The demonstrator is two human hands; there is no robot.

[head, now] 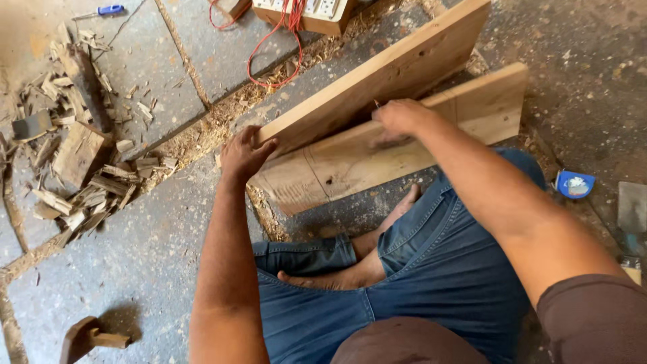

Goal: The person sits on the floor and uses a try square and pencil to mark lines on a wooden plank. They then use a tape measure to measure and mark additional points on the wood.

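Two long wooden planks take up the middle of the view, both running diagonally away from the seated person: the upper plank [397, 67] stands tilted on its long edge, and the lower plank [350, 165] lies flat on the stone floor [135, 269] just beneath it, touching it along the seam where both hands work. The left hand [244, 154] is spread, fingers wrapped over the near end of the upper plank, steadying that end. The right hand [399, 118] sits further along the same seam, curled narrow around something small at the upper plank's lower edge (too small to name), its heel resting on the lower plank. Below the hands lie the person's crossed legs in blue jeans [431, 276] and two bare feet. Well to the left of the left hand sits one heap of wood offcuts [81, 168]. Beyond the grip, at the top edge, one wooden switch box [306, 12] trails red wire [269, 54]. Nearer the person, left of the left arm, lies one wooden mallet [84, 337]. Right of the right arm rests one small blue tub [574, 183]. Far up-left lies one blue-handled screwdriver [101, 11].
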